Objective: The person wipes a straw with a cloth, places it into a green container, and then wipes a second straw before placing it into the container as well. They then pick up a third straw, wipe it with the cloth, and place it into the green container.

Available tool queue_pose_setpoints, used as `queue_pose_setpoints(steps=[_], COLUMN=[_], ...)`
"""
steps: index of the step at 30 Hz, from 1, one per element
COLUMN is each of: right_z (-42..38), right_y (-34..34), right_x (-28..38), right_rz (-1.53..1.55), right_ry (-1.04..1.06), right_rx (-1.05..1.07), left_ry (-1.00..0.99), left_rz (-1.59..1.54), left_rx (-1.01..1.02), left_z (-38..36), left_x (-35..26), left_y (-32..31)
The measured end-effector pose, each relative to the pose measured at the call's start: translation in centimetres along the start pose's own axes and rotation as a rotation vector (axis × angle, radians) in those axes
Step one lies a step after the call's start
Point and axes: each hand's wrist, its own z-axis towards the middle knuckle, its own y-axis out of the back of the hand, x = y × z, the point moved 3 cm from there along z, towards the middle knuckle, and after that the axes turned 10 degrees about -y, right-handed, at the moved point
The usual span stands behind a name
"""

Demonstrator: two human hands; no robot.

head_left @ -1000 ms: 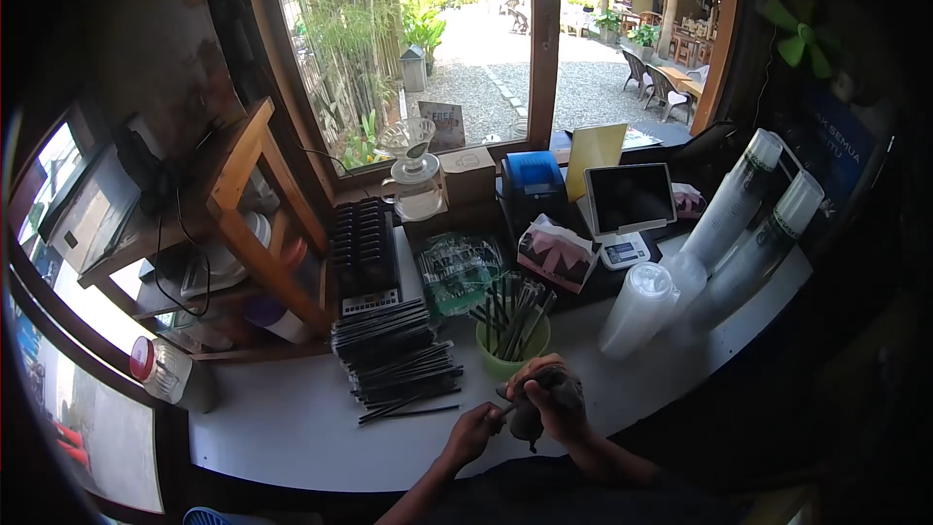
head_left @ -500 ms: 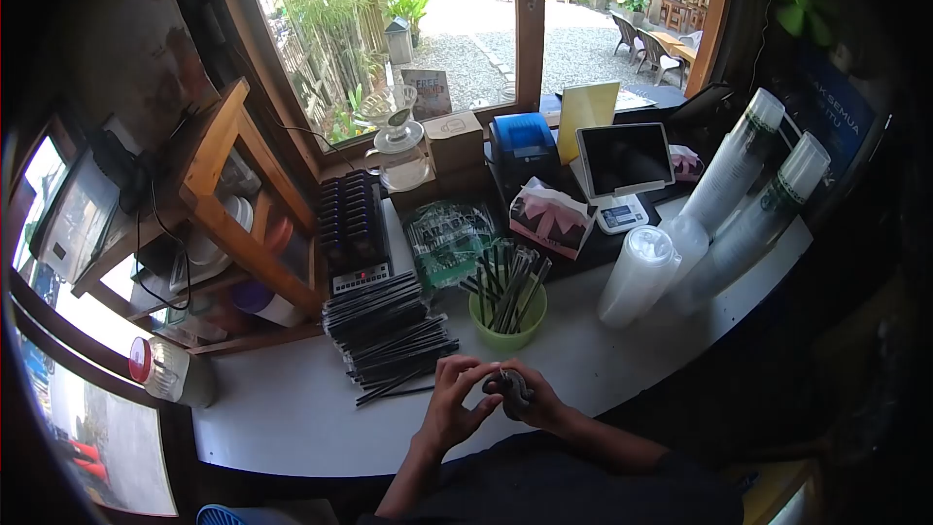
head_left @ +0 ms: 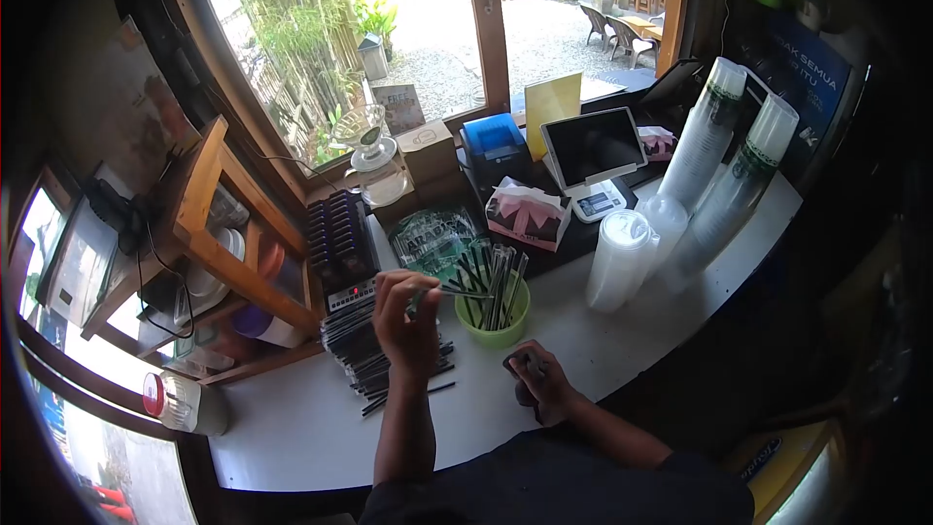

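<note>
My left hand (head_left: pixel 406 326) is raised beside the green cup, thumb and fingers pinched on a thin straw (head_left: pixel 468 294) that points toward the cup. The light green cup (head_left: pixel 493 332) holds many dark straws in clear wrappers. Closer to the counter's front edge, my right hand (head_left: pixel 546 391) is closed around a small dark grey object (head_left: pixel 526 364), mostly covered by the fingers; I cannot tell its kind. Partly behind my left forearm lies a pile of wrapped black straws (head_left: pixel 360 345).
Stacked plastic cups (head_left: pixel 620 258) and taller cup stacks (head_left: pixel 702 141) stand on the right. Behind the green cup are a tissue box (head_left: pixel 528 214), a tablet (head_left: pixel 593 148) and a blue-topped printer (head_left: pixel 494 141). A wooden cabinet (head_left: pixel 262 262) and a red-lidded jar (head_left: pixel 185 403) stand left.
My hands have moved apart. The left has risen up and left toward the green cup, with a straw at its fingertips; the right has shifted slightly right, still holding the dark object. The view has tilted.
</note>
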Motion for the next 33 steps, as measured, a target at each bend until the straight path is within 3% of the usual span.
queue_pose_setpoints(steps=[5, 8, 12, 15, 19, 22, 26, 30, 33], right_z=[0.0, 0.3, 0.1, 0.2, -0.1, -0.2, 0.4, 0.5, 0.7], right_y=[0.3, 0.5, 0.5, 0.6, 0.9, 1.0, 1.0, 1.0, 1.0], right_x=[-0.9, -1.0, -0.8, -1.6, -0.9, -1.5, -2.3, -2.6, -3.3], right_rz=[0.134, 0.115, 0.140, 0.182, 0.194, 0.165, 0.205, 0.221, 0.281], right_ry=[-0.070, -0.064, -0.117, -0.135, -0.127, -0.132, -0.147, -0.138, -0.106], right_rx=[0.056, 0.026, 0.029, 0.031, -0.062, -0.102, -0.033, 0.007, 0.025], left_ry=[0.164, 0.168, 0.248, 0.243, 0.067, 0.211, 0.107, -0.011, 0.062], left_rz=[0.087, 0.069, -0.077, -0.204, 0.034, -0.041, -0.073, -0.115, -0.194], left_rx=[0.293, 0.131, 0.241, 0.379, 0.440, 0.512, 0.799, 0.879, 0.769], left_z=[-4.4, -5.5, -5.0, -4.0, -3.7, -2.4, -1.2, -2.0, -2.8], left_x=[4.5, 4.4, 4.9, 3.8, 3.4, 3.7, 4.0, 3.1, 3.5], left_y=[-3.7, -3.9, -5.2, -6.6, -7.7, -8.9, -11.6, -13.5, -13.8])
